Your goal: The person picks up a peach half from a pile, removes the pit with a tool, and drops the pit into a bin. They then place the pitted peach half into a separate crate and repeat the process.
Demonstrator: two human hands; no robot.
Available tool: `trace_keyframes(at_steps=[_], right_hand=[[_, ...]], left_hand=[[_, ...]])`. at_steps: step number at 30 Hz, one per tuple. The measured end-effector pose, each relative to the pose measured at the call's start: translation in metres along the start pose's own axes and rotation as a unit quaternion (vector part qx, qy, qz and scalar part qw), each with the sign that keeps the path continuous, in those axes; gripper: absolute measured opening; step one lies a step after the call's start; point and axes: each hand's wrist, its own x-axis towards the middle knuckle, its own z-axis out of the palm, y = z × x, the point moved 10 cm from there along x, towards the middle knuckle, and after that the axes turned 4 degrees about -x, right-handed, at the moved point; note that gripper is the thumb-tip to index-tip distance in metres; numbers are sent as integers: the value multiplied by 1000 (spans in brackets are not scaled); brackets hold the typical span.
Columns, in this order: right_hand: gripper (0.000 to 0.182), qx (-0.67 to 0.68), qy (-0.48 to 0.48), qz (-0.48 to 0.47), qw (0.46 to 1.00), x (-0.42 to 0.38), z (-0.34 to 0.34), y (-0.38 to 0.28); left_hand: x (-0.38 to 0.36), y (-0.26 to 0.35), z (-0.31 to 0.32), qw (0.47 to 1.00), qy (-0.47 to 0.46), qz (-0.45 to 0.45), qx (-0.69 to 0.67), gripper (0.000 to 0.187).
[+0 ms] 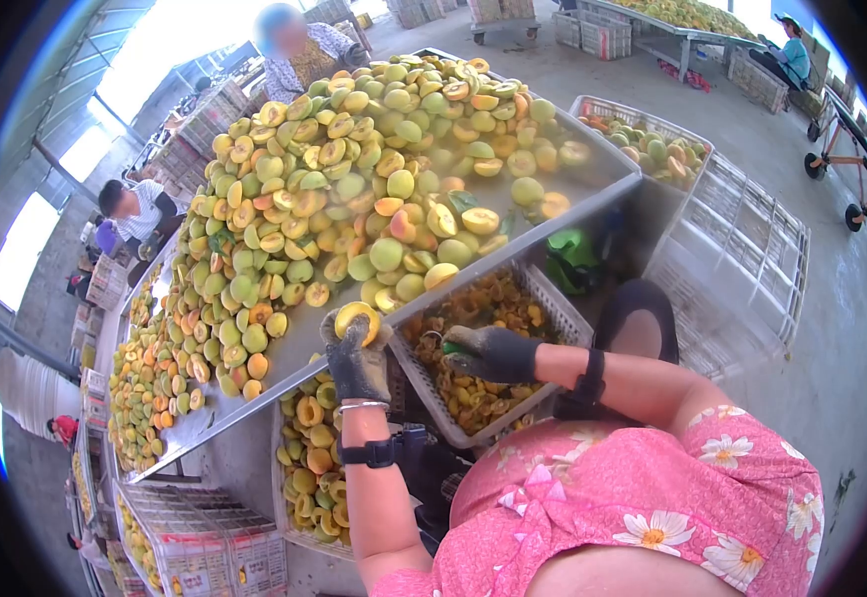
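My left hand, in a dark, stained glove, is closed around a yellow peach half at the metal table's near edge. The cut face of the half shows a rounded hollow. My right hand, also gloved, is closed on a small green-handled tool; its working end is hard to make out. That hand is over a grey plastic crate of brownish-yellow scraps. Beyond both hands a large heap of peaches, many halved, covers much of the metal table.
Below the table edge, left of my legs, stands a crate of peach halves. A crate of peaches and white crates are at right. Something green lies under the table. Other people work around, including a person across the table.
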Motion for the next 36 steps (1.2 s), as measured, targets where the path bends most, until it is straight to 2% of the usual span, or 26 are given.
trace_keyframes(at_steps=[2,3,6,7,10,13,16,19,22,23,25,28,29,31,32,34,36], right_hand=[[24,22,27,-11,999,3,-3,-15],[24,30,41,-20,998,5,-3,-20],[27,22,46,-7,999,7,-3,-32],[29,15,41,4,999,7,-2,-34],[41,30,108,-28,993,4,-6,-41],[50,16,74,-29,997,4,-3,-44],[50,35,55,14,998,3,0,-36],[46,32,58,42,997,2,6,-27],[38,20,49,-17,998,-4,-2,-49],[36,21,40,-6,999,-3,4,-41],[33,23,23,16,999,1,19,-24],[38,44,-10,26,999,-1,26,-19],[38,46,-23,41,998,-3,27,-19],[36,50,-51,72,995,-8,30,-24],[36,61,-39,60,996,-10,33,-24],[35,81,-10,31,996,-8,35,-24],[34,117,-23,36,992,-10,39,-21]], left_hand=[[-15,-15,9,991,-1,-38,-132,35],[-18,-26,8,986,15,-60,-153,30],[-33,-45,24,953,-5,-139,-268,37],[-34,-47,25,962,-16,-124,-243,48],[-47,-61,25,962,37,-155,-223,47],[-61,-59,38,959,39,-172,-223,45],[-56,-56,40,970,-63,-106,-211,30],[-60,-46,40,992,-58,-36,-102,24],[-62,-40,42,998,-51,-10,-46,22],[-63,-38,43,999,-43,-3,-33,22],[-68,-34,46,1000,-12,7,-21,22],[-72,-47,33,987,118,-31,-109,27],[-72,-51,31,983,128,-55,-119,28],[-65,-55,27,986,92,-87,-105,30],[-63,-53,26,990,78,-75,-84,32],[-63,-43,24,998,62,-17,-8,35],[-63,-36,22,994,53,42,81,38]])
